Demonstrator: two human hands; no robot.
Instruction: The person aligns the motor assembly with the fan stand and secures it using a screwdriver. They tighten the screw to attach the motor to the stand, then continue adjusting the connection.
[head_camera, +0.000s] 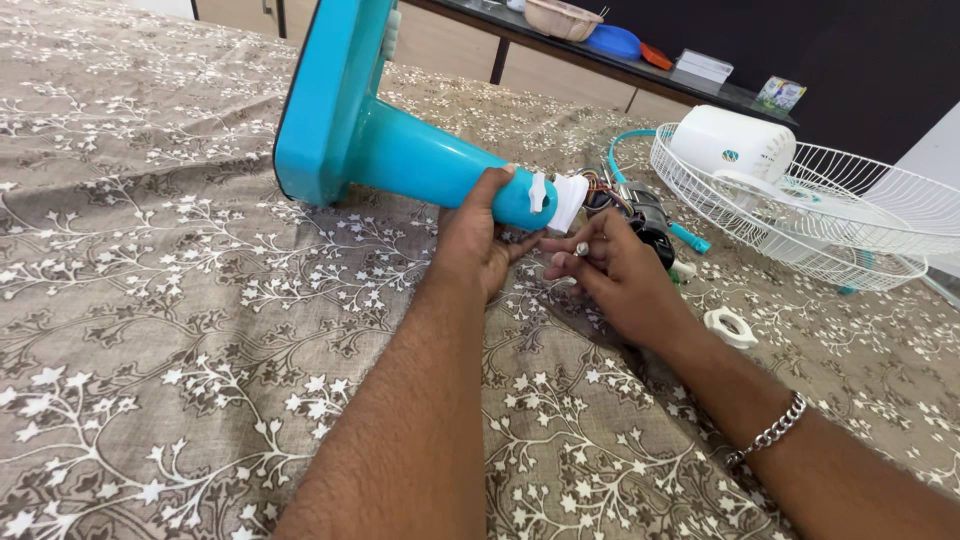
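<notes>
A turquoise fan stand (400, 150) lies on its side on the patterned cloth, its flat base (325, 95) tipped up at the left. My left hand (475, 240) grips the narrow end of the stand's neck, just beside a white knob (539, 192) and white joint piece (570, 200). My right hand (615, 275) is close under that end, fingers pinched on a small silvery part (581, 249). The fan motor (645, 215) with coloured wires lies right behind my right hand.
A white wire fan guard (860, 215) with a white motor cover (730, 145) lies at the right. A white ring nut (730, 326) rests on the cloth near my right wrist. A dark table (720, 95) at the back carries bowls and boxes.
</notes>
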